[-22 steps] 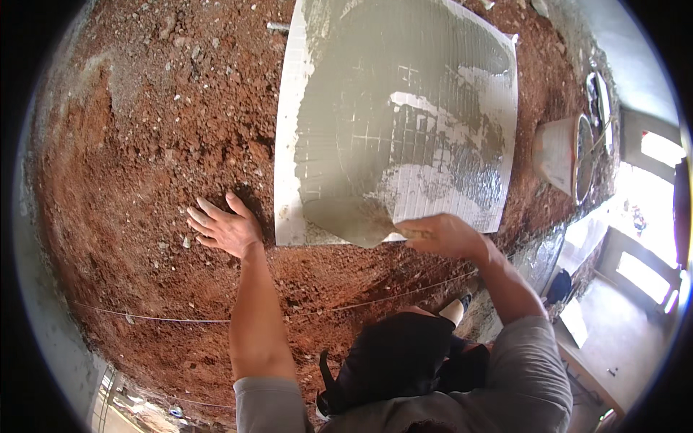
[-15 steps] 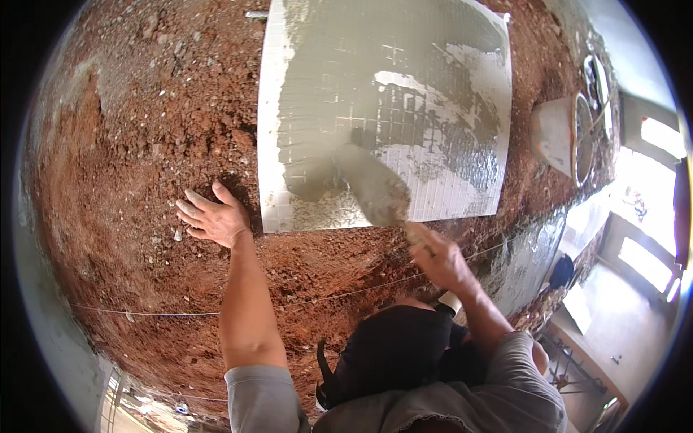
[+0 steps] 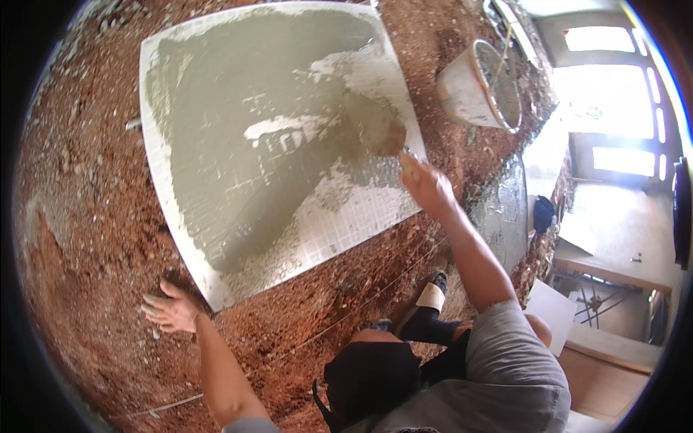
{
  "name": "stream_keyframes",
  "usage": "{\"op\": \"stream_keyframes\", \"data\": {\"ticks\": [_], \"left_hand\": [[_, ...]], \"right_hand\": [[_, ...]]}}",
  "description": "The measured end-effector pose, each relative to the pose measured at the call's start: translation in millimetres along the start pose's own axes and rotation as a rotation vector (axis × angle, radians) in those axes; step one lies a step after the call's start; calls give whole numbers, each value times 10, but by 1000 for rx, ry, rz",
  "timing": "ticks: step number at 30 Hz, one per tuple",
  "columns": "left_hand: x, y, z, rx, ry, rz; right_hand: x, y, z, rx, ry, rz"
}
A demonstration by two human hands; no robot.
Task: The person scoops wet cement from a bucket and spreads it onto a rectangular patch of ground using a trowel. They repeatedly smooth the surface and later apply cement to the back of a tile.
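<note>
A large white tile [image 3: 361,216] with a gridded face lies on reddish soil, most of it coated in wet grey mortar [image 3: 238,86]. Bare white shows along its near side and in a patch near the middle. My right hand [image 3: 427,186] is closed round the handle of a mortar-smeared trowel [image 3: 379,126], whose blade rests on the coat near the tile's right edge. Beyond the tile's near left corner, my left hand [image 3: 173,309] lies on the soil with fingers spread, holding nothing.
To the right of the tile stands a mortar-stained bucket [image 3: 458,90]. A string line [image 3: 339,328] runs across the soil between the tile and my legs. A shiny grey slab [image 3: 507,216], a dark blue item [image 3: 543,213] and a pale panel [image 3: 552,314] are further right.
The trowel has swept from the tile's near middle to its right edge, leaving a smoother diagonal band of mortar. My left hand stays on the soil. The whole view has turned.
</note>
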State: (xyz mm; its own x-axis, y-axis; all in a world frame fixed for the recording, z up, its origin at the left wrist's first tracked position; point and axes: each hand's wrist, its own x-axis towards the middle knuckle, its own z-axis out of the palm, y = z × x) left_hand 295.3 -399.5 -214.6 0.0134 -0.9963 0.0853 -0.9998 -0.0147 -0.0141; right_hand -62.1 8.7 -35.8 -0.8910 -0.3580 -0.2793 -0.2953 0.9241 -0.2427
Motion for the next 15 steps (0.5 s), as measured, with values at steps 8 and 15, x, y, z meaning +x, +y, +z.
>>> {"op": "stream_keyframes", "data": {"ticks": [8, 15], "left_hand": [[31, 17, 6, 55, 52, -1], [53, 27, -2, 45, 39, -3]], "right_hand": [[1045, 248, -270, 550, -162, 420], [168, 251, -201, 474, -202, 393]]}}
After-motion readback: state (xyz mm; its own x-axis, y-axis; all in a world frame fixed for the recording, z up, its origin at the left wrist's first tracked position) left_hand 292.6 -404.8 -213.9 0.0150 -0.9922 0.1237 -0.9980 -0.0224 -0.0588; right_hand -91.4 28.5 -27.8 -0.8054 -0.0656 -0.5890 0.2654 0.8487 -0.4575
